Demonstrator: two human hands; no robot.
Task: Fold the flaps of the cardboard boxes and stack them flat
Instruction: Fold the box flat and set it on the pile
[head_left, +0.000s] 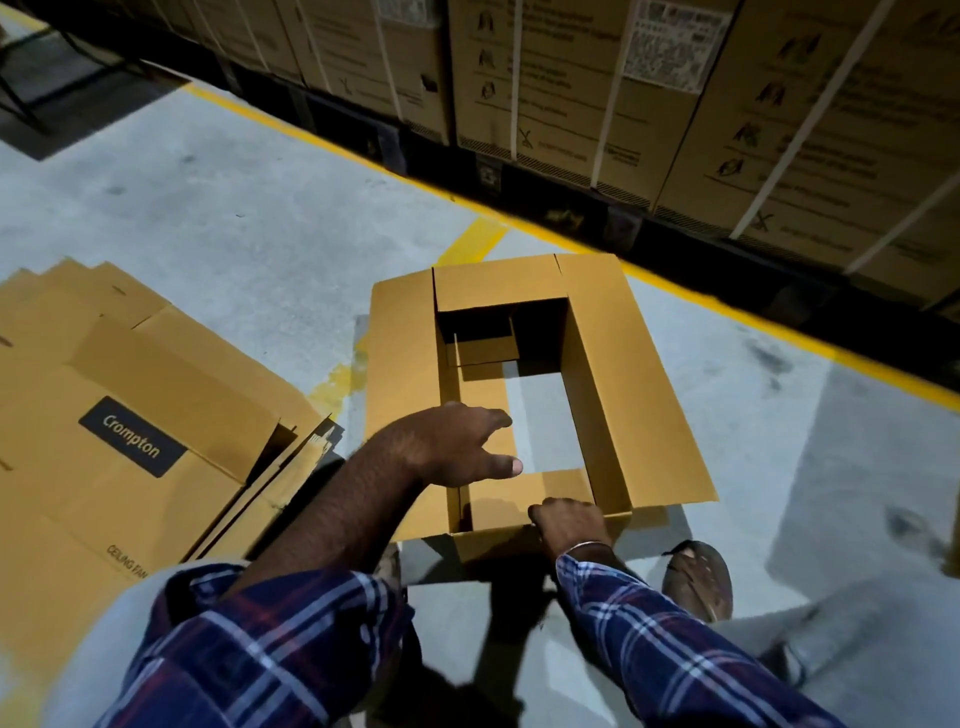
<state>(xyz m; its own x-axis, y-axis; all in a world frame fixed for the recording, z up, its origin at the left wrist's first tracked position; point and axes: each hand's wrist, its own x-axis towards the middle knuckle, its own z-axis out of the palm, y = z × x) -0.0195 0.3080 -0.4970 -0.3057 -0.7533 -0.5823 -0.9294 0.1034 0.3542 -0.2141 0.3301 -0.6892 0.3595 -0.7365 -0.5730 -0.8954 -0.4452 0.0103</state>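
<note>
Right grip (569, 522) pinches box (644, 415) near rim; L hand (457, 447) spread inside.

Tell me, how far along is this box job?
Done: several flattened boxes lie stacked on the floor at left. In hand: one open box, left hand reaching inside, right hand gripping its near edge. Left: folding and stacking it.

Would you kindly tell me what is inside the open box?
Inside the open box: bare floor, partly folded inner flaps and the left hand reaching in. The far corner is dark.
</note>
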